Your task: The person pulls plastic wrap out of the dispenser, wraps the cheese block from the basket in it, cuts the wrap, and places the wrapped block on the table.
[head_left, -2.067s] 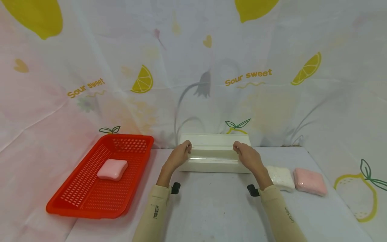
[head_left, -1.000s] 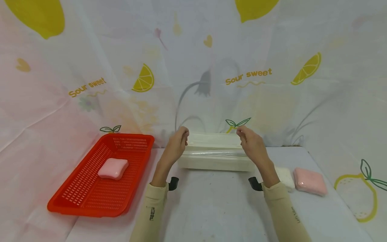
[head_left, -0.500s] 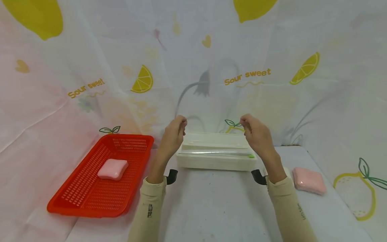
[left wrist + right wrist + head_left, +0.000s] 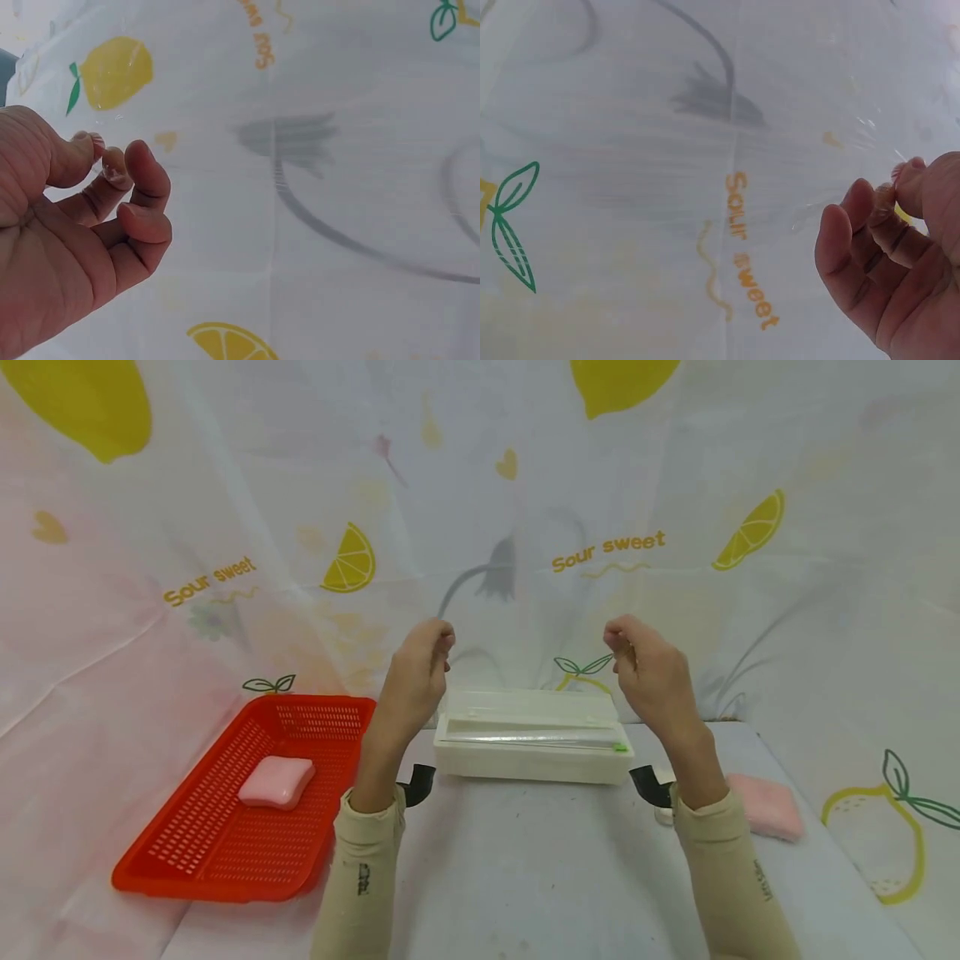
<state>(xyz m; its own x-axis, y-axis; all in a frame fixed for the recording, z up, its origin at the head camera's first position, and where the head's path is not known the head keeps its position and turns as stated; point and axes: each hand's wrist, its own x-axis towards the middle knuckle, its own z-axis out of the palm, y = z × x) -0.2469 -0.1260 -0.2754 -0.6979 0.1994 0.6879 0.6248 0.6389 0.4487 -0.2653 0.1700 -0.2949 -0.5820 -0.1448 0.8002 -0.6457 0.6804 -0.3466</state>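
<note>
A white cling film dispenser box (image 4: 532, 764) stands at the back of the table, its lid (image 4: 525, 703) tipped back. A shiny strip of film (image 4: 517, 737) shows in its opening, and a green cutter piece (image 4: 621, 747) sits at its right end. My left hand (image 4: 420, 672) and right hand (image 4: 654, 672) are raised above and to either side of the box. Each pinches a corner of a clear sheet of cling film between thumb and forefinger. In the left wrist view the sheet (image 4: 112, 177) wrinkles at the fingertips; creases of film (image 4: 866, 124) also show in the right wrist view.
At left is a red plastic basket (image 4: 322, 860) with a pink soap bar (image 4: 276, 782) in it. A wrapped pink bar (image 4: 767, 807) lies at right, partly behind my forearm, beside a mostly hidden white one (image 4: 663, 815). A lemon-print cloth (image 4: 480, 510) hangs behind.
Both hands have risen from the dispenser box and drawn slightly apart, pulling the film up with them. The green cutter piece has come into view; my right forearm now covers most of the white bar.
</note>
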